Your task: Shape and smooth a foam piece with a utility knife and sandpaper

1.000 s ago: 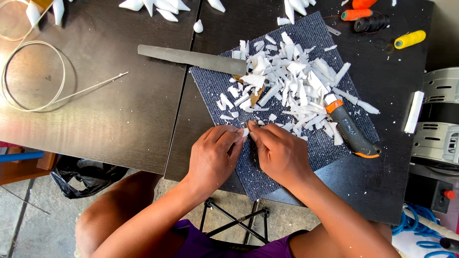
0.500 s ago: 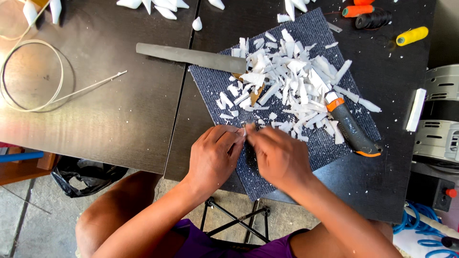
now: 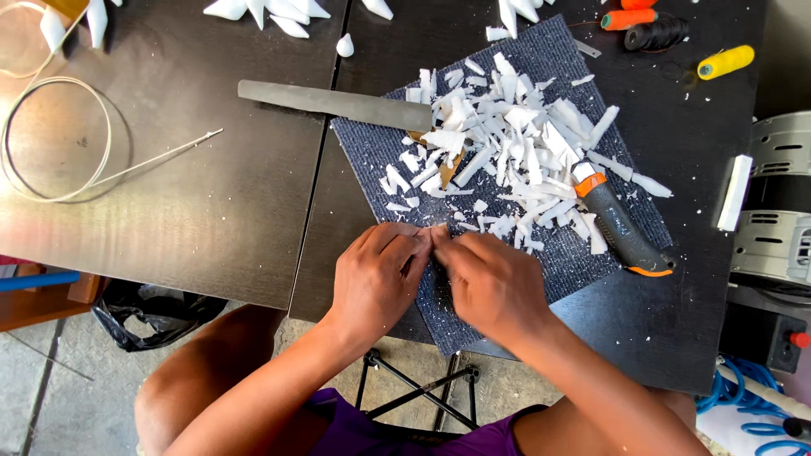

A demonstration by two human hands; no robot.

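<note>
The left hand [image 3: 376,279] and the right hand [image 3: 494,283] are meeting at the near edge of a dark blue ribbed fabric mat [image 3: 372,156], fingers curled in and fingertips pressing together at the hands' twelve o'clock. Both are pinching something very small between them; it is hidden by the fingers, so what it is cannot be told. The knuckles are resting on or just above the mat's coarse weave.

Just beyond the fingertips, at twelve to one o'clock, a loose heap of white shavings [image 3: 507,152], flat, angular and chip-like, is lying scattered over the mat. At two o'clock from the hands, a utility knife with a black rubbery handle and orange trim [image 3: 621,228] is lying on the mat, its front end touching the heap. At eleven o'clock, a long flat grey metal file [image 3: 334,101] is lying across the dark glossy wooden table [image 3: 211,211], its tip reaching into the shavings.

Further out, at ten o'clock, a coil of thin pale wire [image 3: 51,139] is resting on the table. At the far edge, white pointed carved pieces [image 3: 262,10] are lying at twelve o'clock, and a yellow thread spool [image 3: 725,62] is lying at one o'clock.
</note>
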